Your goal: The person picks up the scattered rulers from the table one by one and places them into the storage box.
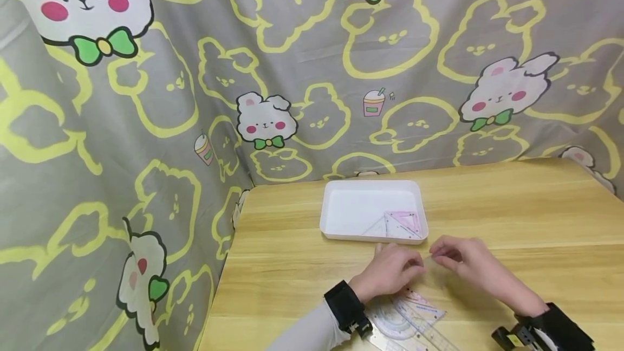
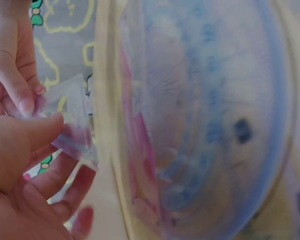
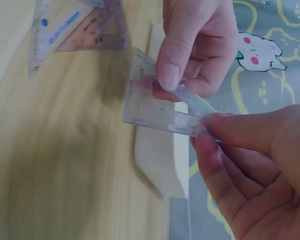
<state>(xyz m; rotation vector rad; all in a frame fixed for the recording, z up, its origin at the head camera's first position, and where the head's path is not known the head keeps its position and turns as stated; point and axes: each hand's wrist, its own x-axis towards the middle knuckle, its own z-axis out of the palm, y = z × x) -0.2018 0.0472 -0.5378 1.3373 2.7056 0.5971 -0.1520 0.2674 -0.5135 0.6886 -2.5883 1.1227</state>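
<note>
Both hands meet over the wooden table [image 1: 512, 215] just in front of a white tray [image 1: 341, 210]. Between them is a small clear ruler [image 1: 428, 256]. My left hand [image 1: 414, 268] pinches one end and my right hand [image 1: 439, 253] pinches the other. The right wrist view shows the ruler [image 3: 160, 112] tilted, with the left hand's thumb [image 3: 170, 75] on top and my right hand [image 3: 205, 131] gripping the near end. In the left wrist view the ruler [image 2: 72, 120] is a blurred clear strip between my left hand [image 2: 60, 142] and the right hand's fingers [image 2: 25, 100].
A pink set square [image 1: 402, 223] lies in the tray's near right corner. A clear protractor [image 1: 395, 324] and other rulers [image 1: 424, 313] lie on the table under my left wrist. A cartoon-print cloth [image 1: 292, 69] hangs behind and to the left of the table.
</note>
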